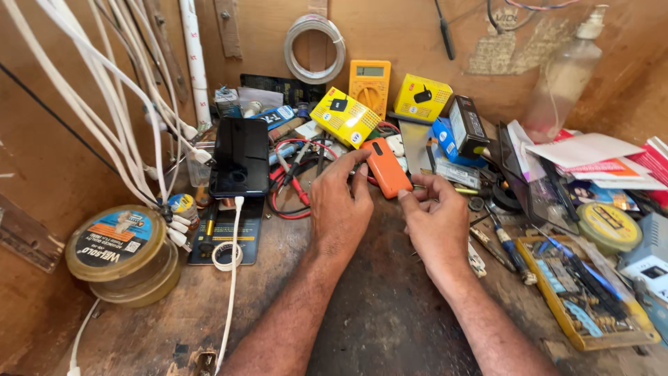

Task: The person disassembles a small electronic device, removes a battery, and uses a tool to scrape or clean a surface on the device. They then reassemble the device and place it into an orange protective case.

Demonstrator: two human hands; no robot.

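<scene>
Hands first: your left hand lies palm down on the worn brown wooden counter, its fingers spread and loose, the fingertips touching the left edge of a small orange plastic phone back. Your right hand sits just beside the phone's near end, thumb and forefinger pinched close together; whether they hold something tiny you cannot tell. Neither hand is clamped around the orange piece. It rests on the counter between your two hands and a little beyond them, its long axis running from near right to far left, with the end carrying the dark camera hole pointing away from you towards the back wall.

Left of your left hand, one tangle of red and black probe leads lies by one black smartphone, which stands lengthwise with its screen dark. A white charging cable runs down the counter from below it. Further left sit two stacked round solder-wire tins.

Beyond the orange piece you have two yellow cardboard boxes and, between them, one yellow multimeter leaning on the wall. One coil of pale wire hangs above.

On your right, one yellow tray of small tools lies near your right forearm, one blue-handled screwdriver beside it, and one clear plastic bottle stands at the back.
</scene>
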